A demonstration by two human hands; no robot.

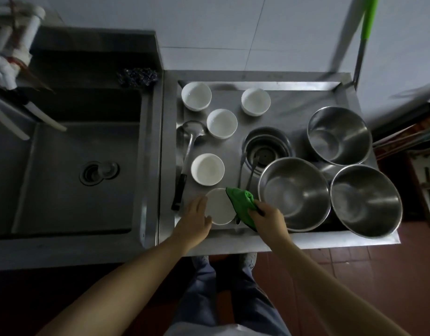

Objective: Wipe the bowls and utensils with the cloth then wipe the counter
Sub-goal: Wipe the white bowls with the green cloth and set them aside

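Note:
A white bowl (218,207) stands at the steel counter's (294,98) front edge. My left hand (197,220) holds its left side. My right hand (268,218) grips a green cloth (241,202) that lies against the bowl's right rim. Several more white bowls (207,169) (222,123) (196,95) stand behind it. A ladle (188,146) with a black handle lies to their left. Three big steel bowls (294,194) (365,201) (339,135) fill the right side, with tongs (248,169) lying beside them.
A round drain hole (267,147) is sunk in the middle of the counter. A deep steel sink (73,170) lies to the left, with a dark scrubber (137,76) on its back ledge. A green-handled pole (366,27) leans at the back right. Red floor tiles show below.

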